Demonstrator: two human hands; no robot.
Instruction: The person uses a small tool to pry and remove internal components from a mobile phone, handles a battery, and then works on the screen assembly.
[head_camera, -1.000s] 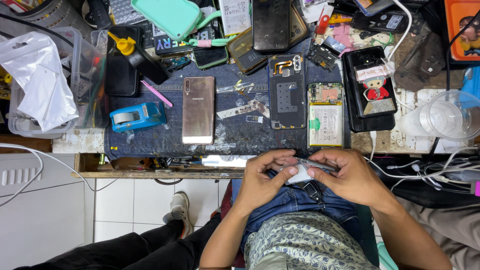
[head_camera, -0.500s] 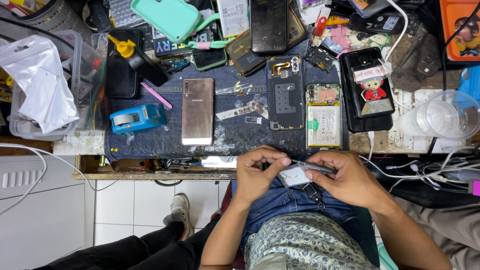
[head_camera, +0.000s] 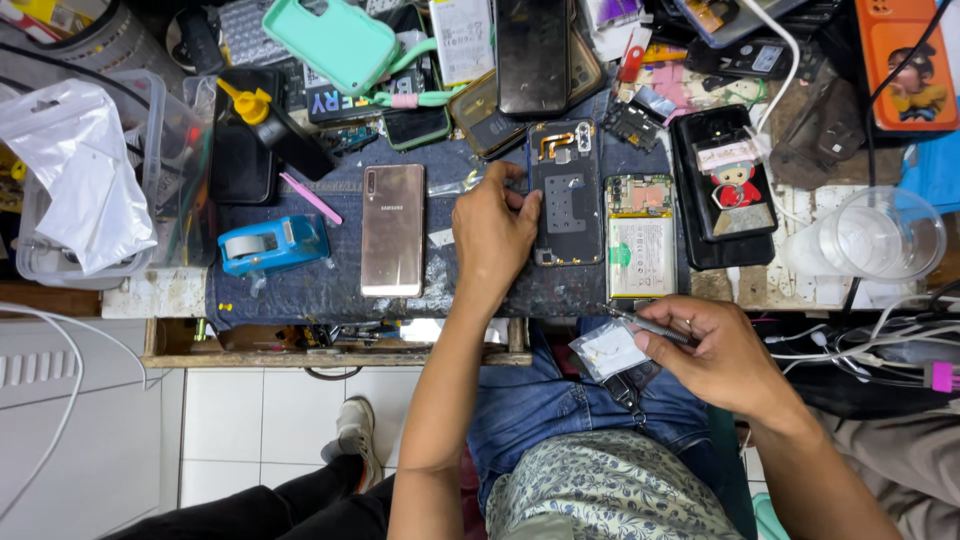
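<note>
Steadying the opened phone (head_camera: 566, 192) on the dark mat (head_camera: 300, 290) with curled left hand (head_camera: 492, 236) fingertips at its edge seems wise, while the closed right hand (head_camera: 722, 355) keeps tweezers (head_camera: 650, 324) and small clear bag (head_camera: 612, 350) low over the lap.

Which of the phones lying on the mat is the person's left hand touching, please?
The opened phone with its back removed, just right of the left hand. The gold phone lies closed and untouched on the hand's other side; the black phone sits further up.
</note>
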